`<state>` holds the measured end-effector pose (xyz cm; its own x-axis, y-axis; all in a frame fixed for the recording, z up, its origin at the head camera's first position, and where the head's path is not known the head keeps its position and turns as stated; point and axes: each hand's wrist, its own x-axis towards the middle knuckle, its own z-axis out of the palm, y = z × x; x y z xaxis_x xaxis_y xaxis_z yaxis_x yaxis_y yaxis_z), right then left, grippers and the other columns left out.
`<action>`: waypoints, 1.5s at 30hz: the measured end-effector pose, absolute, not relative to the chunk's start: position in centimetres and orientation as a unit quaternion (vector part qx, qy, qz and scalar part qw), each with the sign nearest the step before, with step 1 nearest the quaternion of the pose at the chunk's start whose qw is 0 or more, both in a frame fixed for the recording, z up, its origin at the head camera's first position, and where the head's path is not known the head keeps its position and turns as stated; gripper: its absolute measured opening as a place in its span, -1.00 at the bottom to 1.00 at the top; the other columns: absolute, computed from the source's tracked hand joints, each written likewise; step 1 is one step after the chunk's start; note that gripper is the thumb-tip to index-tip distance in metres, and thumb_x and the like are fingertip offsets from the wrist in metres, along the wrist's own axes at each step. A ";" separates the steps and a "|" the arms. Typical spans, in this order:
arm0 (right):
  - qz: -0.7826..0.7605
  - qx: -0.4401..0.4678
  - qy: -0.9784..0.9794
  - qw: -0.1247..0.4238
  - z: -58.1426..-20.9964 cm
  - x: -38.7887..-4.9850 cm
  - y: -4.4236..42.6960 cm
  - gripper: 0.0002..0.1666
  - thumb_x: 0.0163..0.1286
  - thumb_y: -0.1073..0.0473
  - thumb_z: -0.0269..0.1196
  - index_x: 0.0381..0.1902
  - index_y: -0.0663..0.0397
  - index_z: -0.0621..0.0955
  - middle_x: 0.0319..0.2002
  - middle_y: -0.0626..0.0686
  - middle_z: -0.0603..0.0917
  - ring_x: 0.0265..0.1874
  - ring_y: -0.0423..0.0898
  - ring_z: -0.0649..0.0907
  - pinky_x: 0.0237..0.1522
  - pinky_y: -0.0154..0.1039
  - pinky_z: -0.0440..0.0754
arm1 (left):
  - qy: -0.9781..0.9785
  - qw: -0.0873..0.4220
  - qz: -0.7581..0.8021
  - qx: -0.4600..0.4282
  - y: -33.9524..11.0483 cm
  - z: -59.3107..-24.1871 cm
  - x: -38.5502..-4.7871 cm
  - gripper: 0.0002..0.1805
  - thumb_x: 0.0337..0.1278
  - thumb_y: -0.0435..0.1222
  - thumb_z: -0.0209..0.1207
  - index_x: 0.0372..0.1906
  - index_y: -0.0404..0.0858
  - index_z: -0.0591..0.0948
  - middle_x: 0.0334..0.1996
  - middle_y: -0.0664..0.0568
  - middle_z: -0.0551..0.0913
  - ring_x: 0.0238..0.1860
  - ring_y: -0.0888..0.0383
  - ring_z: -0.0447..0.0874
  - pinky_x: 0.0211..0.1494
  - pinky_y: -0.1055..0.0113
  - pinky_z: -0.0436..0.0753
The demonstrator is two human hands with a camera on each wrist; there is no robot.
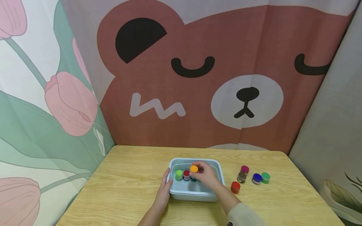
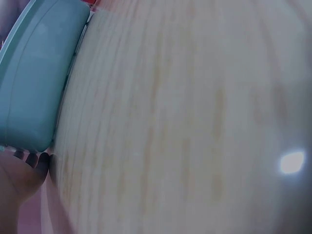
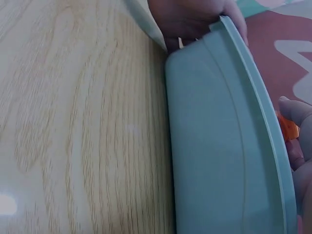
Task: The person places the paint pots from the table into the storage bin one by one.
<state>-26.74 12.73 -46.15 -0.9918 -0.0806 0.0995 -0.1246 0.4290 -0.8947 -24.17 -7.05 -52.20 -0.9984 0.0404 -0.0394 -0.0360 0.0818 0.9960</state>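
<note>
A light blue-grey plastic tub (image 1: 195,197) stands on the table, its outer wall (image 3: 209,136) filling much of the right wrist view. My left hand (image 1: 163,191) holds its left end, thumb at the rim and fingers along the outside. Over the tub, my right hand (image 1: 207,175) pinches a small jar with an orange lid (image 1: 194,169) between thumb and fingers. Beneath it, inside the tub, are a lime-green-lidded jar (image 1: 179,175), a dark-red-lidded jar (image 1: 186,175) and others partly hidden by the hand. The left wrist view shows left fingertips (image 2: 43,163) against the tub.
Right of the tub stand several more small jars: a red-lidded one (image 1: 235,187) nearest, then brown (image 1: 241,177), magenta (image 1: 244,170), blue (image 1: 256,178) and green (image 1: 265,178). The wooden table (image 1: 127,175) meets a bear-print curtain (image 1: 158,131) behind.
</note>
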 end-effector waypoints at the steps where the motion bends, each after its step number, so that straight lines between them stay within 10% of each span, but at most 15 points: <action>1: 0.529 0.071 -0.846 0.020 -46.3 -26.8 12.4 -0.47 0.16 0.20 0.45 0.09 0.21 0.61 -0.08 0.07 0.70 -0.16 -0.09 0.59 -0.19 -0.35 0.60 | 0.735 0.029 0.677 0.002 -7.1 -52.2 -24.2 -0.39 0.51 -0.11 -0.20 0.56 -0.02 0.05 0.56 -0.22 -0.03 0.53 -0.38 -0.17 0.42 -0.47 -0.09; 23: 0.462 0.134 -0.874 -0.072 -47.7 -28.3 8.5 -0.50 0.11 0.20 0.48 0.03 0.19 0.63 -0.08 0.07 0.69 -0.12 -0.06 0.60 0.10 0.01 0.62 | 0.733 0.027 0.679 0.001 -7.2 -52.2 -24.4 -0.38 0.50 -0.09 -0.18 0.56 -0.06 0.05 0.56 -0.23 -0.01 0.53 -0.37 -0.14 0.42 -0.47 -0.05; 45: 0.375 0.147 -0.914 -0.051 -48.2 -28.8 7.4 -0.54 0.03 0.14 0.53 -0.10 0.15 0.66 -0.23 0.03 0.69 -0.28 -0.13 0.55 -0.07 -0.11 0.62 | 0.731 0.013 0.682 0.024 -7.3 -52.5 -24.3 -0.39 0.49 -0.13 -0.17 0.55 -0.11 0.08 0.54 -0.27 0.05 0.52 -0.36 -0.06 0.46 -0.40 0.00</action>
